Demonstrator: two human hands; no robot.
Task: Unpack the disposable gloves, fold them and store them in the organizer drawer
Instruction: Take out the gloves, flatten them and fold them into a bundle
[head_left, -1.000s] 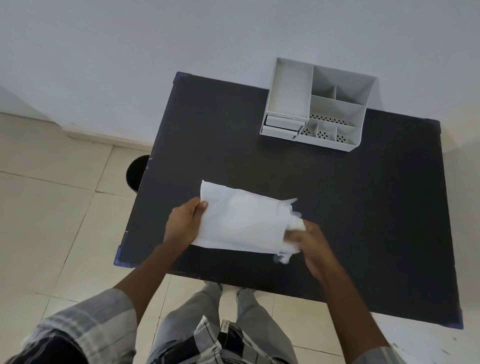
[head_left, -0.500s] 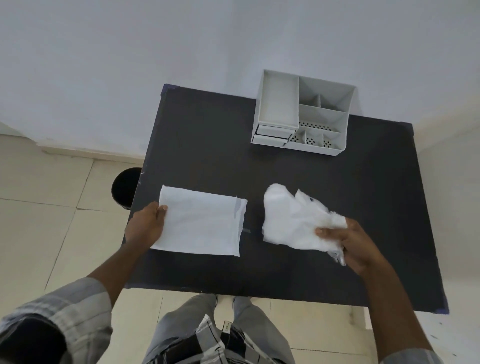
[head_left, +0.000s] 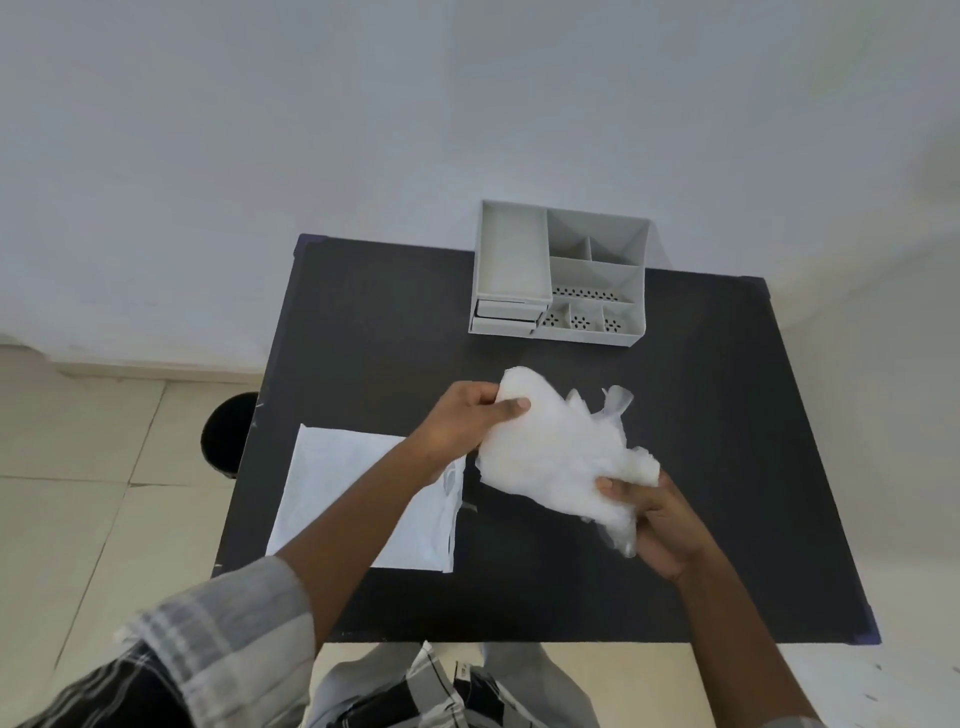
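A crumpled bunch of translucent white disposable gloves hangs just above the middle of the black table. My left hand pinches its upper left corner. My right hand grips its lower right end. The flat white empty packet lies on the table at the left, partly under my left forearm. The grey organizer stands at the table's far edge against the wall, its two small drawers closed at the front left.
A dark round bin stands on the tiled floor just left of the table. The wall runs right behind the organizer. My legs are at the table's near edge.
My right hand pulled the gloves out of the packet and carried them right. My left hand laid the packet down at the left, let go and moved over to grip the gloves.
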